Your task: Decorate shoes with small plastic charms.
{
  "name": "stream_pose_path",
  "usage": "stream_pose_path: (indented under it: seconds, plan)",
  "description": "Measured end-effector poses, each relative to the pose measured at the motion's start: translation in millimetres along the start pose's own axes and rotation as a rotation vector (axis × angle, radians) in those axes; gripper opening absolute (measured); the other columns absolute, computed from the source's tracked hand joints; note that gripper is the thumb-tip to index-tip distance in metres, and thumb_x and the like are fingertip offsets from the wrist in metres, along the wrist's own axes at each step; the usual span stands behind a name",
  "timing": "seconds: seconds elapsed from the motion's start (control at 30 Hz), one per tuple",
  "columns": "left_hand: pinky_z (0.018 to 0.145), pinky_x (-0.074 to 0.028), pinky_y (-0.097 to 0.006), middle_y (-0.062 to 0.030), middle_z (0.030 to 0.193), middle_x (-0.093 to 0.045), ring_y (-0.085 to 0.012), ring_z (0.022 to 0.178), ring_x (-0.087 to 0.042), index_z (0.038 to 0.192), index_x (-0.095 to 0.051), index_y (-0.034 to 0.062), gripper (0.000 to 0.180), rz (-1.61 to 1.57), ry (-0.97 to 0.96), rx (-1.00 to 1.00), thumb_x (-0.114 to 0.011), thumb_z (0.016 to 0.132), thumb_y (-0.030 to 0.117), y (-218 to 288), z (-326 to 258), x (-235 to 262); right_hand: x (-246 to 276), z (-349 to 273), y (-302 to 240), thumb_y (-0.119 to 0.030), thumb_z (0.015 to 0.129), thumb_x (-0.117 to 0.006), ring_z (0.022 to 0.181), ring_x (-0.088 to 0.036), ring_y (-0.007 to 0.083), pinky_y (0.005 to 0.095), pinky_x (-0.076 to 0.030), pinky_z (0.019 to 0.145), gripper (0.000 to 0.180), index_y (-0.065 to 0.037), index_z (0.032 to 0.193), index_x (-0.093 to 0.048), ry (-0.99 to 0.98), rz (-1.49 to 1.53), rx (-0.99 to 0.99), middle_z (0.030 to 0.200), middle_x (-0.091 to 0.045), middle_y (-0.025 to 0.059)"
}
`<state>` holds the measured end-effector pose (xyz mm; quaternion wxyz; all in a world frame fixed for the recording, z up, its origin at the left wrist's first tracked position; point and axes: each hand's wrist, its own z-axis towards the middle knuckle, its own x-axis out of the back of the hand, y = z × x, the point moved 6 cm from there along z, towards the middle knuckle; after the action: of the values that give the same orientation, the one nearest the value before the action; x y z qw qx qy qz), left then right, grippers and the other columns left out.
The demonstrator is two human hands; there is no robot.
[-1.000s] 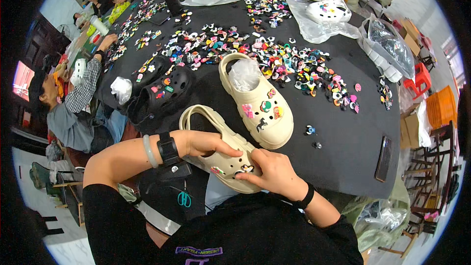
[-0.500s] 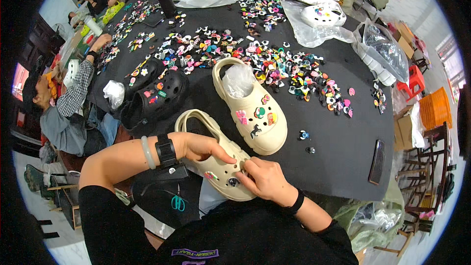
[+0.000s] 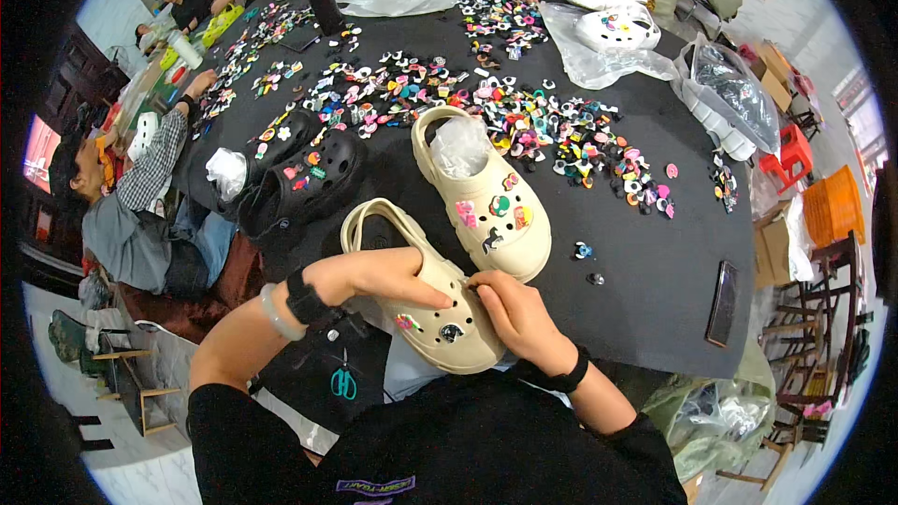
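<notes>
A cream clog [image 3: 468,353] is tilted over the table's near edge, its toe toward me. My left hand [image 3: 398,276] grips it, thumb stretched across the upper and fingers hidden underneath or inside. My right hand [image 3: 522,316] is closed, its fingertips pinched at the clog's right side near the holes; whatever sits between them is hidden. A colourful charm [image 3: 407,323] and a black-and-white charm [image 3: 452,331] sit in the toe holes. Just beyond lies the matching cream clog [image 3: 510,257], stuffed with clear plastic and bearing several charms.
Black clogs [image 3: 327,168] with charms lie to the left. Loose shoe charms [image 3: 393,98] spread over the dark table [image 3: 645,295]. Two small charms [image 3: 584,250] and a phone [image 3: 721,304] are at right; teal-handled scissors [image 3: 343,382] lie near left. A co-worker [image 3: 131,215] sits at left.
My right fingers have shifted up to the clog's right edge, and the toe charms show more plainly. The left hand keeps its hold; the whole view has moved slightly.
</notes>
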<state>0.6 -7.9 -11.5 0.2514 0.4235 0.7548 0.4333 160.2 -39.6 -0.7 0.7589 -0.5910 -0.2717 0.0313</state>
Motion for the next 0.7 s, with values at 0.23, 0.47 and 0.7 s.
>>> stream_pose_path:
  seconds: [0.23,0.47,0.7]
  plan:
    - [0.078,-0.050,-0.028,-0.0080,0.097,-0.069,-0.0106,0.087,-0.062,0.105,-0.065,-0.0045,0.033,0.043,0.248,-0.068,-0.072,0.082,0.017,3.5,-25.9,0.3,-4.8,7.7,-1.4,-0.018,0.082,-0.073,0.069,-0.057,0.0169,0.0297,-0.047,0.063,0.029,-0.003,0.103,-0.059,0.075,0.077,-0.027,0.082,-0.057,0.0084]
    - [0.083,-0.048,-0.027,-0.0068,0.105,-0.066,-0.0104,0.096,-0.059,0.113,-0.061,-0.0035,0.038,-0.009,0.084,0.011,-0.071,0.084,0.019,2.5,-26.9,-10.3,-11.1,10.4,2.3,-0.019,0.070,-0.083,0.060,-0.050,0.0115,0.0269,-0.044,0.055,0.034,-0.002,0.090,-0.062,0.115,0.124,-0.004,0.072,-0.053,0.0032]
    - [0.082,-0.049,-0.027,-0.0063,0.106,-0.067,-0.0100,0.095,-0.060,0.113,-0.062,-0.0014,0.038,-0.354,0.179,0.040,-0.071,0.085,0.023,-6.9,-29.1,-29.9,-23.1,2.5,-6.7,-0.021,0.069,-0.084,0.059,-0.049,0.0131,0.0274,-0.043,0.054,0.035,-0.003,0.087,-0.059,0.054,0.095,0.061,0.071,-0.050,0.0045]
